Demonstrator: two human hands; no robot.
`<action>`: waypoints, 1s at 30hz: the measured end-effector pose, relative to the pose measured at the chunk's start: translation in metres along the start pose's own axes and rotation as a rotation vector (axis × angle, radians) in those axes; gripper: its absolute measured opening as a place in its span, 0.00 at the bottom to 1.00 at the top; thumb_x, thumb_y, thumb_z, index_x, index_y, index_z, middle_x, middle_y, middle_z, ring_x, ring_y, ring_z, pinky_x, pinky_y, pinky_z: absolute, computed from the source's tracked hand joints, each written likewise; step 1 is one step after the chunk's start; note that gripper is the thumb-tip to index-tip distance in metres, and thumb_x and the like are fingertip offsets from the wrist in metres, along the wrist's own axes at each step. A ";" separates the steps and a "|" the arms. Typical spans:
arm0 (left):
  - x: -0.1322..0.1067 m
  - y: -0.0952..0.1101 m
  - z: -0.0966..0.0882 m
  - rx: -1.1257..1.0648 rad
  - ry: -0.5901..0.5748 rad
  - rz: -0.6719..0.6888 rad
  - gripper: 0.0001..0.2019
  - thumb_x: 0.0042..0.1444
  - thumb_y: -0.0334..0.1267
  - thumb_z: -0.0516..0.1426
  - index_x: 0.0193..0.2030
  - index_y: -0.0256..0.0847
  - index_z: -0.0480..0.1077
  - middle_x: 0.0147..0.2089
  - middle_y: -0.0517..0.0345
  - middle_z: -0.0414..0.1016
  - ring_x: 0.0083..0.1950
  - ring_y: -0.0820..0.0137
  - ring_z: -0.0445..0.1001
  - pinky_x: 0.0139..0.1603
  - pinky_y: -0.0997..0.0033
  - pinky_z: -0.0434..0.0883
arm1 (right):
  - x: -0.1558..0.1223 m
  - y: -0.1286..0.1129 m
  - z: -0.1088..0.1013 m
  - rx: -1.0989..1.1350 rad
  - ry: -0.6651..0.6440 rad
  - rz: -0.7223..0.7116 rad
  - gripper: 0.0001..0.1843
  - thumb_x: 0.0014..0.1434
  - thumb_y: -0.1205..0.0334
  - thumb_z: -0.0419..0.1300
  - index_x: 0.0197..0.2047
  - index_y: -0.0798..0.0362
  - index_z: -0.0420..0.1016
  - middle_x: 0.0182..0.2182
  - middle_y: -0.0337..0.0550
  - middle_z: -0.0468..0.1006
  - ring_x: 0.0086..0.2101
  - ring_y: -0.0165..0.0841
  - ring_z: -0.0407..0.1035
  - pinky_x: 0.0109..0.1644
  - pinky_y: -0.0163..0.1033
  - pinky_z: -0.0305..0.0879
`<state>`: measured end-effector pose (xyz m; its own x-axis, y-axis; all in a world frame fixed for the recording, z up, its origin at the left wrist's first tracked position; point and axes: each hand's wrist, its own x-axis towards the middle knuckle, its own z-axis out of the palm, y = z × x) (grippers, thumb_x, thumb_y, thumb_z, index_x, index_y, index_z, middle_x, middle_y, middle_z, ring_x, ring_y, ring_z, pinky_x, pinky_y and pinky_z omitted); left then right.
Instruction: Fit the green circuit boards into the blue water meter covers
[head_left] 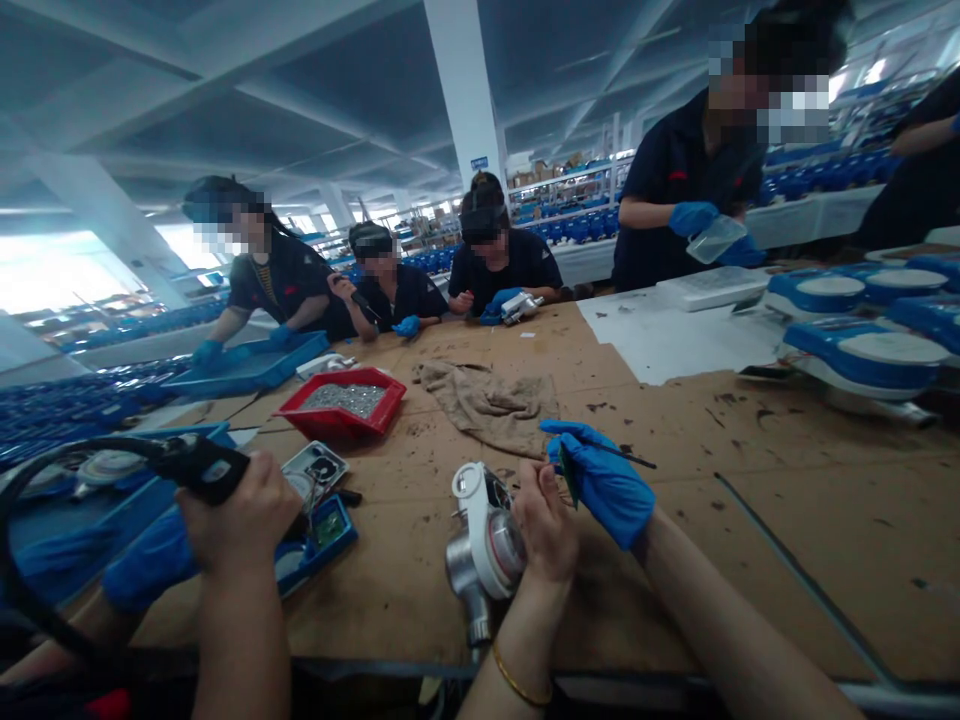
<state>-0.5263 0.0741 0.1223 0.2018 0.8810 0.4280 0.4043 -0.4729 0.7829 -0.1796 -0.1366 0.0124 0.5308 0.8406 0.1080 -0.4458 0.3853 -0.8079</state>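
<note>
My left hand, bare with a gold bracelet, has its fingers pinched together beside the meter-like device. What they grip is hidden. In a blue glove, my right hand holds a small green circuit board by its edge, close to my left fingertips. A thin dark rod lies across the gloved fingers and points right. Below and left of my hands stands the meter-like device, with a white housing, a clear round cover and a silver metal pipe body. Thin wires show near its top.
At left, a co-worker's bare hand grips a black corded tool above a blue housing. Beyond are a red bin of small metal parts and a brown rag. Blue-and-white units sit at right. Several people work opposite.
</note>
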 end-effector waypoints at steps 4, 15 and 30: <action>-0.034 0.048 0.047 0.295 -0.075 0.265 0.29 0.64 0.70 0.38 0.39 0.53 0.69 0.22 0.64 0.70 0.34 0.68 0.77 0.30 0.69 0.69 | -0.002 0.000 0.002 0.038 -0.026 -0.031 0.20 0.49 0.47 0.75 0.43 0.46 0.83 0.30 0.35 0.81 0.31 0.27 0.75 0.39 0.31 0.74; -0.051 0.049 0.070 0.183 -0.027 0.315 0.27 0.70 0.57 0.41 0.26 0.48 0.67 0.14 0.66 0.62 0.16 0.77 0.61 0.22 0.72 0.60 | 0.010 -0.029 -0.026 -0.433 0.043 -0.074 0.29 0.43 0.35 0.73 0.43 0.45 0.81 0.49 0.49 0.82 0.51 0.48 0.76 0.61 0.59 0.71; -0.141 0.069 0.255 0.495 -0.223 0.588 0.27 0.60 0.22 0.43 0.53 0.43 0.78 0.44 0.54 0.84 0.45 0.68 0.82 0.54 0.66 0.73 | 0.036 0.008 -0.039 -0.466 -0.036 -0.067 0.33 0.36 0.45 0.76 0.46 0.47 0.81 0.40 0.44 0.85 0.45 0.47 0.79 0.56 0.59 0.72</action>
<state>-0.2995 -0.0791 0.0010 0.6575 0.4960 0.5672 0.5143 -0.8456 0.1431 -0.1353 -0.1181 -0.0127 0.5181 0.8357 0.1819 -0.0362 0.2339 -0.9716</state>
